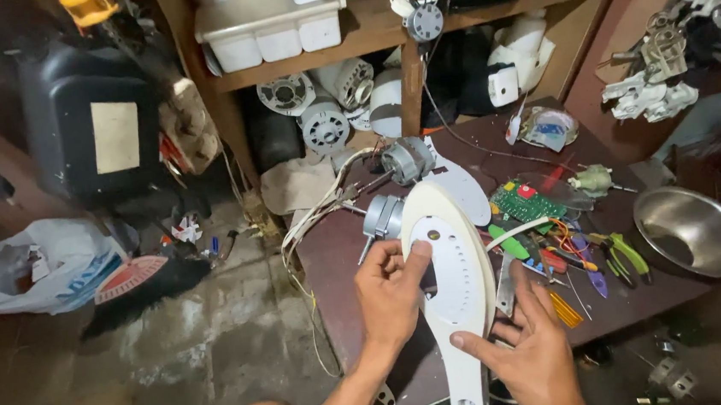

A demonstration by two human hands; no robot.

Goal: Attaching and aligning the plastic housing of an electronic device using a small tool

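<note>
Mid-disassembly, I judge: my left hand pinches the long white plastic fan housing at its middle, right hand open-fingered, steadying its lower edge; next needs a screwdriver from right of the housing.

You have two hands on the work, the left hand and the right hand, both on one white plastic housing. Two small motors sit on the table: one grey motor and another motor. Count one green circuit board, one steel bowl, and one white tray (up on the shelf).
</note>
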